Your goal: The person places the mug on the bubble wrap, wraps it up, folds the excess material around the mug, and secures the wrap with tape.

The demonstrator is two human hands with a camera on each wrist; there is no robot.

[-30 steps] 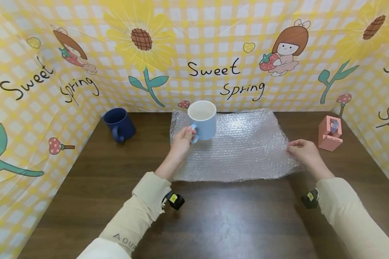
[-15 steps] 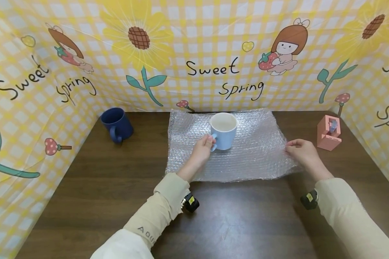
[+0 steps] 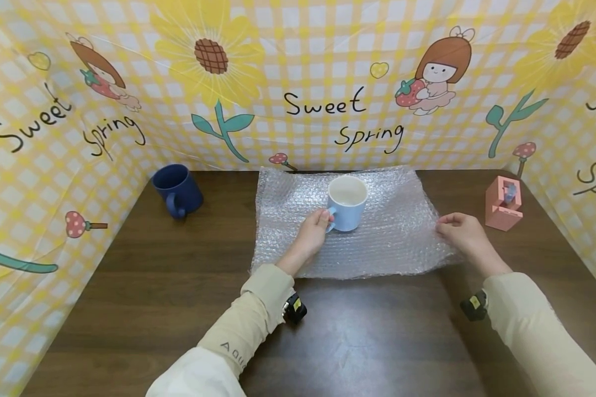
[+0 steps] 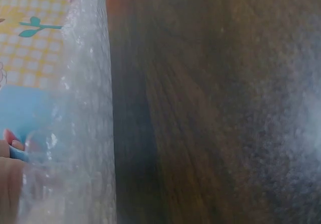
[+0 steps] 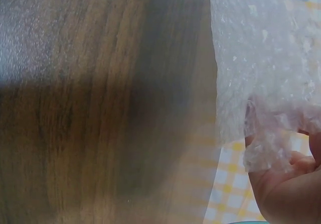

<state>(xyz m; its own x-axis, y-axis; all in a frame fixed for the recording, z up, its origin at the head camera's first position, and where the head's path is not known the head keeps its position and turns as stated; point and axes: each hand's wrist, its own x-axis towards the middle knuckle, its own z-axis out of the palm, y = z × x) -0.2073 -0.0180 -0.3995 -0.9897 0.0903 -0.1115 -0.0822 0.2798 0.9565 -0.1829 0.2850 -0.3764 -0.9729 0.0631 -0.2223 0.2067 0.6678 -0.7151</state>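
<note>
"What was nearest to you?"

"The front of the brown table (image 3: pixel 362 342), with a soft shine on it. Two pale sleeves (image 3: pixel 248 317) reached in over it, a small black camera (image 3: pixel 295 309) at each cuff."

"And the hands?"

"The right hand (image 3: pixel 464 234) had its fingers pinched on the right edge of a sheet of bubble wrap (image 3: pixel 392 245). The left hand (image 3: pixel 310 234) had its fingers closed round the handle (image 3: pixel 331 211) of a light blue mug (image 3: pixel 349 216)."

"Where was that mug, exactly?"

"Upright over the middle of the wrap, its white inside facing up. I couldn't tell whether its base touched the sheet."

"How did the wrap lie?"

"Spread across the table, a bit rumpled, with its far edge close to the back wall."

"What stood farther off?"

"A pink box (image 3: pixel 501 216) just beyond the right hand, something bluish in its opening. Well apart on the left, a dark blue mug (image 3: pixel 182 190) stood with its handle towards the person."

"And behind it all?"

"A yellow checked cloth (image 3: pixel 318 49) printed with sunflowers and 'Sweet Spring'."
</note>
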